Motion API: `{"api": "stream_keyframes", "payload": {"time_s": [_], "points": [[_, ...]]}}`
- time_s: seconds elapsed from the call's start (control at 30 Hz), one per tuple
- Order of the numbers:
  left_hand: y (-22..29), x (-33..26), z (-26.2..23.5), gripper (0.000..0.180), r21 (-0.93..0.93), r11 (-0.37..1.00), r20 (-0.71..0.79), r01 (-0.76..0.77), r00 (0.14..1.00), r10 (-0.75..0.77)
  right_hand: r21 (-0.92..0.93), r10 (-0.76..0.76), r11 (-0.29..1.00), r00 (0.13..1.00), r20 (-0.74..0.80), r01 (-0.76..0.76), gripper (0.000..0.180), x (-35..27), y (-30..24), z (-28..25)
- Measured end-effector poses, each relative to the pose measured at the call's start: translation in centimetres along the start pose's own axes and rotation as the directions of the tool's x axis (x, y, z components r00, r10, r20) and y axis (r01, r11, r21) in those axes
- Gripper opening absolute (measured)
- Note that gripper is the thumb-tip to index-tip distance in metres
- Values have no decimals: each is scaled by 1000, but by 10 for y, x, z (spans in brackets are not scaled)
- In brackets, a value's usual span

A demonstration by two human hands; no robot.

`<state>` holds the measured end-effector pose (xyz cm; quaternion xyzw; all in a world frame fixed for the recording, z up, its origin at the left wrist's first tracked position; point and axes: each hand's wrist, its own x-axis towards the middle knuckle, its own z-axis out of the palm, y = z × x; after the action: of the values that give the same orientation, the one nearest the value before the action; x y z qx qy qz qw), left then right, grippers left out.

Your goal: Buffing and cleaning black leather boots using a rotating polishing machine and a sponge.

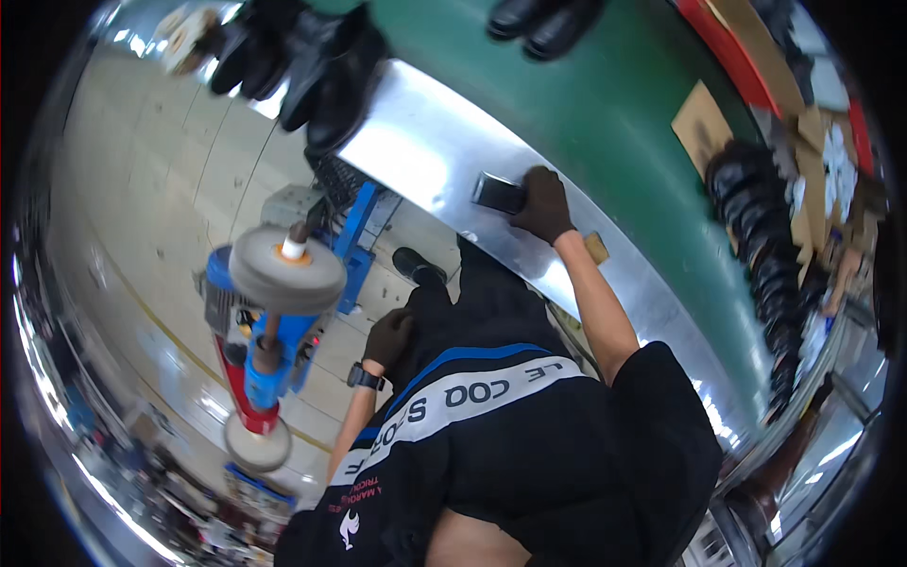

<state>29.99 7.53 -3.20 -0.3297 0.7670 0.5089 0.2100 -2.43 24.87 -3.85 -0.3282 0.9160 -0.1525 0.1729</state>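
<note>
My right hand (545, 206), in a dark brown glove, rests over the metal edge of the workbench. Its fingers are closed on one end of a small dark rectangular object with a shiny silver rim (499, 193), whose exact kind I cannot make out. A small tan block (596, 248) lies on the metal strip beside my right wrist. My left hand (389, 338), gloved too and with a watch (365, 376) at the wrist, hangs low against my dark trousers. Its fingers are partly lost against the dark cloth.
To my left stands a blue buffing machine (274, 364) with a large pale wheel (287, 268). Black shoes (342, 90) stand at the bench's far left end, another pair (548, 24) farther back on the green surface (605, 123). A row of black shoes (756, 217) lines the right side, near cardboard (703, 126).
</note>
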Motion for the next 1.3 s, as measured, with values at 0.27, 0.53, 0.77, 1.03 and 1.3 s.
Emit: {"api": "stream_keyframes", "payload": {"time_s": [0.27,0.53,0.77,1.03,1.3], "points": [[-7,34,5,42,-898,438,9,-43,993,117,322,-320,923,881,348,208,93,-27,-120,56],[-23,25,-15,46,-965,177,-187,-192,981,49,368,-386,894,857,342,256,94,-60,-210,98],[-42,32,-20,39,-952,263,-124,-155,984,131,371,-288,915,898,332,157,92,-75,-230,87],[-31,30,-32,32,-970,223,-83,-96,994,67,364,-235,924,926,295,118,91,-74,-236,84],[-70,44,-5,52,-313,725,-507,-613,754,419,385,-298,915,848,439,122,88,-57,-227,85]]}}
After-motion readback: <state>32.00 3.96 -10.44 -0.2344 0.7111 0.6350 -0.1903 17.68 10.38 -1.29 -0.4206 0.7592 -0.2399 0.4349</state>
